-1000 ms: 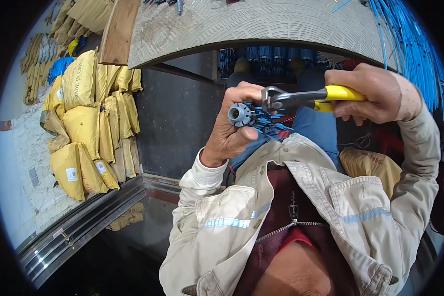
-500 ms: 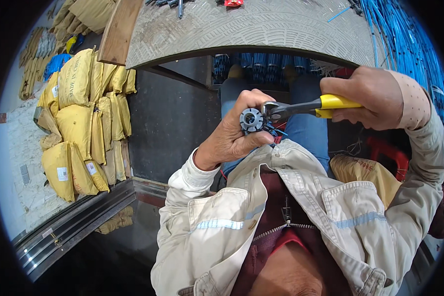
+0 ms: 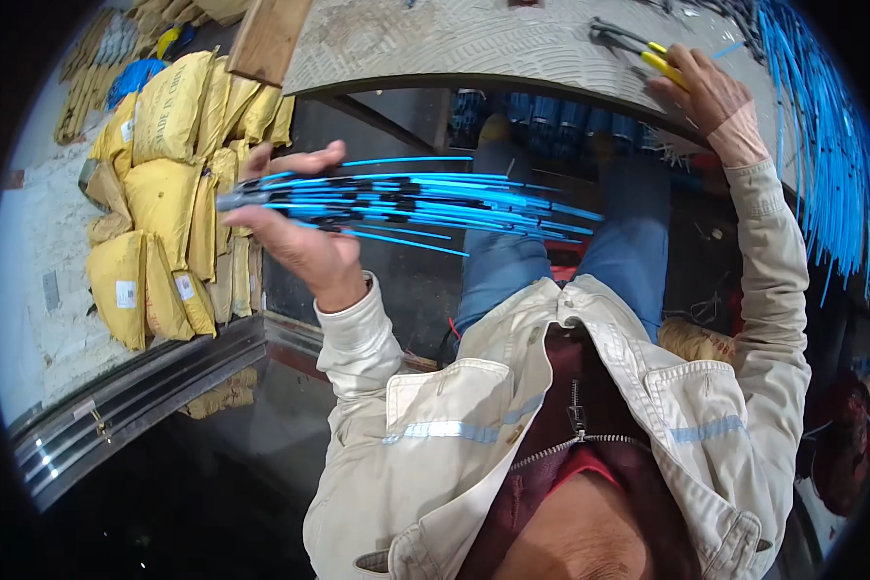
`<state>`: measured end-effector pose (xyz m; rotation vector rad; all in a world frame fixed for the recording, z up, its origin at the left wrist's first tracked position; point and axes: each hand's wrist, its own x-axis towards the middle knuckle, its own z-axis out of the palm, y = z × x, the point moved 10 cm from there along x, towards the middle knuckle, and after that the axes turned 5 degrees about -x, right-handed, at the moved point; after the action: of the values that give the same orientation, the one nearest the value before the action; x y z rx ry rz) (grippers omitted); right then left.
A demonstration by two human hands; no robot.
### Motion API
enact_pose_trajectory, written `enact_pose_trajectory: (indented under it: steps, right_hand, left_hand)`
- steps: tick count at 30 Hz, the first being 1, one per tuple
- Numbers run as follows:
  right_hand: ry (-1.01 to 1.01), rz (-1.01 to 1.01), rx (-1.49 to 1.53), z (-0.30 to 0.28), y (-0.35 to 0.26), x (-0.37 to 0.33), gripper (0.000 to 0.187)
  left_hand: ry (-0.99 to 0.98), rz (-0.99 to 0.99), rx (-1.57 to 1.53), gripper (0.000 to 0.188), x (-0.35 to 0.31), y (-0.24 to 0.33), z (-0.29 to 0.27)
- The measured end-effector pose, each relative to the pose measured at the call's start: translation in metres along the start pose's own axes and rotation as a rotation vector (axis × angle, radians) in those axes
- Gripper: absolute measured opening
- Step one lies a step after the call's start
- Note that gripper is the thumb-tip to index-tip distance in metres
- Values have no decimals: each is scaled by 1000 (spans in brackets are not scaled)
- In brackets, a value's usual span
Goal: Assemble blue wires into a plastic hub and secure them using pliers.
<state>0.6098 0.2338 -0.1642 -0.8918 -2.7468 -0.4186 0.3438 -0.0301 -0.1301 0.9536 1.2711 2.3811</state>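
Observation:
My left hand [image 3: 304, 246], out to the left, is closed around a bundle of thin blue rods [image 3: 425, 203] with black bands. The rods fan out to the right above my legs, and a grey fitting [image 3: 242, 197] caps their left end; motion blurs it. Stretched forward at the right, my right hand [image 3: 717, 101] has its fingers on the yellow handles of a pair of pliers [image 3: 659, 63]. These pliers are over the near edge of the worktable [image 3: 473, 48], their dark jaws pointing left.
Long blue rods [image 3: 826, 145] hang in a thick mass at the table's right end. Yellow sacks [image 3: 164, 203] are stacked at the left. A wooden board [image 3: 270, 39] juts from the table's left corner. More banded blue bundles [image 3: 541, 121] stand beneath the tabletop.
The pliers have left the grey fitting and moved forward with my right hand to the table. My left hand has swung left and turned the bundle sideways, so its blue rods now show.

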Motion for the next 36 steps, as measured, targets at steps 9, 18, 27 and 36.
enact_pose_trajectory:
  steps: [9, 18, 27, 36]
  right_hand:
    - [-463, -356, 1434, 9, -201, -107, 19]
    - [396, -179, 1357, -25, -142, -37, 53]
    - [-77, 115, 1576, -18, -129, -17, 19]
    - [-370, 223, 1921, 57, -161, -30, 24]
  left_hand:
    - [264, -237, -570, 63, 0, -55, -126]
    - [699, -840, -920, 67, -131, -222, -78]
    - [-107, -794, 12, 43, -123, -187, 1]
    - [-307, -810, -152, 41, -123, -173, 38]
